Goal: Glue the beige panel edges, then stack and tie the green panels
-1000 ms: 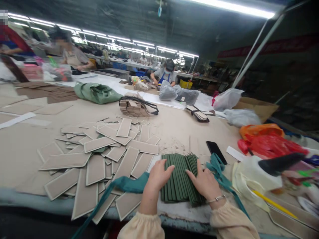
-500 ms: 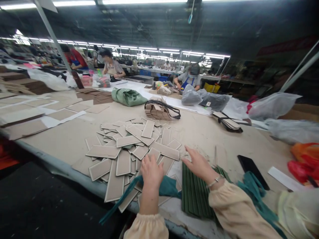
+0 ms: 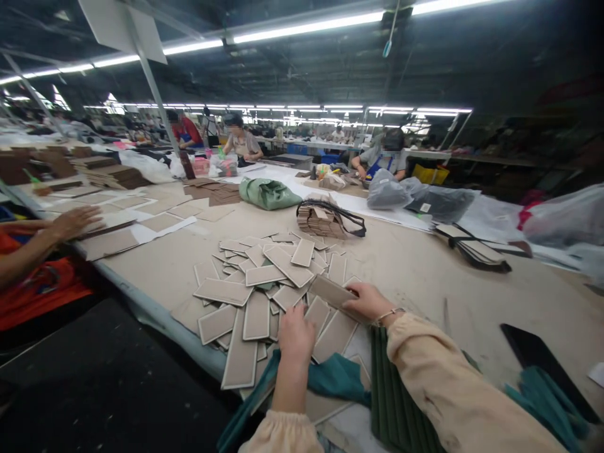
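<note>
A loose heap of beige rectangular panels with pale edges [image 3: 265,275] lies on the table. My right hand [image 3: 370,302] grips the near end of one beige panel [image 3: 330,290], thumb and fingers closed on it, its far end tilted over the heap's right side. My left hand [image 3: 296,333] rests at the heap's near side, fingers slightly bent and apart, touching the panels, with nothing visibly held. Beneath my left wrist runs a strip of teal cloth [image 3: 337,377]. A row of dark green stacked pieces [image 3: 394,390] lies under my right forearm.
A strapped bundle of panels [image 3: 317,221] and a green bag [image 3: 268,193] stand beyond the heap. A black phone [image 3: 542,362] lies to the right. A co-worker's hand [image 3: 78,221] is at the left over stacked sheets. Other people work farther back.
My right hand has closed on a panel from the heap and tilted it. My left hand's fingers have bent. The view has swung left, bringing a co-worker's arm into sight.
</note>
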The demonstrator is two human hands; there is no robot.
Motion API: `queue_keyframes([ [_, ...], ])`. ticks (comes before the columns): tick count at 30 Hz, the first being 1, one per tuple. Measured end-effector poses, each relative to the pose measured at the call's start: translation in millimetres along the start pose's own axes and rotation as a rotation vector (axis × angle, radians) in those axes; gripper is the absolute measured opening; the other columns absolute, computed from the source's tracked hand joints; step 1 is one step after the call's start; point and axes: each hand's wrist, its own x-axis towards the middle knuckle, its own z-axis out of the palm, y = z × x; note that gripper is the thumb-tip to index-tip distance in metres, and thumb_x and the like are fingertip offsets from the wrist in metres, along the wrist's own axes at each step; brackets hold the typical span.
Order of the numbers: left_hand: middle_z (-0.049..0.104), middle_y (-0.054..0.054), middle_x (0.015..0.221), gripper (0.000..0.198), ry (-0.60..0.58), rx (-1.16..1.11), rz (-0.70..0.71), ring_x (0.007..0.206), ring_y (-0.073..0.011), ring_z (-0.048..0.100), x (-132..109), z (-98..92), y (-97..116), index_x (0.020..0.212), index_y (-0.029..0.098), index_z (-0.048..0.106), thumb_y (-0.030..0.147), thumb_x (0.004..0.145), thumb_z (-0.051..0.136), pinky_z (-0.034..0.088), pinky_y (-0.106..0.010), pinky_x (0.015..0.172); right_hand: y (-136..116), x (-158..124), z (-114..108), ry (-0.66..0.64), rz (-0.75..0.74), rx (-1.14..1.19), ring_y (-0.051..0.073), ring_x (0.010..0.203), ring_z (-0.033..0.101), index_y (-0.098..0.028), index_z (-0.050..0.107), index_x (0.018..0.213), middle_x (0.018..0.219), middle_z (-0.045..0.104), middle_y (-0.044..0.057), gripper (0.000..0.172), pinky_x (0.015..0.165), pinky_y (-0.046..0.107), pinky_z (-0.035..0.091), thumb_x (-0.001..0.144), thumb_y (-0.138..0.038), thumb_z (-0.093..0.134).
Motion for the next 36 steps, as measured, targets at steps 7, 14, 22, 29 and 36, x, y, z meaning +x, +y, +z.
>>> queue_keyframes([
  [7, 0.067, -0.005, 0.081, 0.016, 0.08, -0.815, 0.011, 0.075, -0.0184, 0.061, 0.3, -18.0, -15.9, 0.087, 0.015, 0.066, 0.026, 0.076, 0.064, 0.046, -0.029, 0.072, 9.7, -7.4, -51.3, -0.096, 0.103, 0.422, 0.021, 0.074, 0.067, -0.016, 0.068, 0.091, 0.081, 0.072, 0.005, 0.036, 0.062, 0.029, 0.051, 0.073, -0.047, 0.062],
  [14, 0.069, -0.001, 0.085, 0.023, 0.47, -1.691, -0.2, 0.081, -0.0127, 0.063, 4.2, -39.5, -18.9, 0.09, 0.018, 0.063, 0.029, 0.072, 0.073, 0.048, -0.025, 0.078, -55.6, 60.7, -19.4, 0.139, 0.19, 0.814, 0.02, 0.092, 0.068, -0.017, 0.064, 0.106, 0.105, 0.071, 0.01, 0.034, 0.077, 0.031, 0.056, 0.082, -0.042, 0.059],
  [22, 0.069, 0.001, 0.081, 0.012, 0.468, -1.908, -0.555, 0.076, -0.0103, 0.064, 13.5, -46.2, -25.6, 0.09, 0.021, 0.064, 0.017, 0.089, 0.053, 0.051, -0.025, 0.077, -102.0, 131.9, 29.9, 0.205, 0.247, 0.428, 0.02, 0.094, 0.064, -0.014, 0.064, 0.098, 0.102, 0.067, 0.009, 0.033, 0.084, 0.04, 0.051, 0.083, -0.043, 0.063],
  [29, 0.07, -0.001, 0.09, 0.019, 0.421, -1.915, -0.545, 0.081, -0.011, 0.066, 11.2, -41.5, -17.8, 0.103, 0.022, 0.065, 0.018, 0.092, 0.049, 0.053, -0.023, 0.077, -106.0, 136.3, 35.5, 0.229, 0.3, 0.216, 0.03, 0.098, 0.063, -0.017, 0.064, 0.097, 0.103, 0.068, 0.013, 0.046, 0.082, 0.037, 0.048, 0.061, -0.044, 0.074],
  [36, 0.07, -0.003, 0.095, 0.021, 0.446, -1.92, -0.542, 0.088, -0.0124, 0.066, 13.0, -36.3, -19.7, 0.108, 0.022, 0.063, 0.021, 0.091, 0.051, 0.052, -0.026, 0.084, -108.1, 141.5, 33.1, 0.179, 0.314, 0.235, 0.032, 0.104, 0.061, -0.012, 0.056, 0.118, 0.114, 0.064, 0.018, 0.076, 0.085, 0.043, 0.049, 0.052, -0.039, 0.08],
])
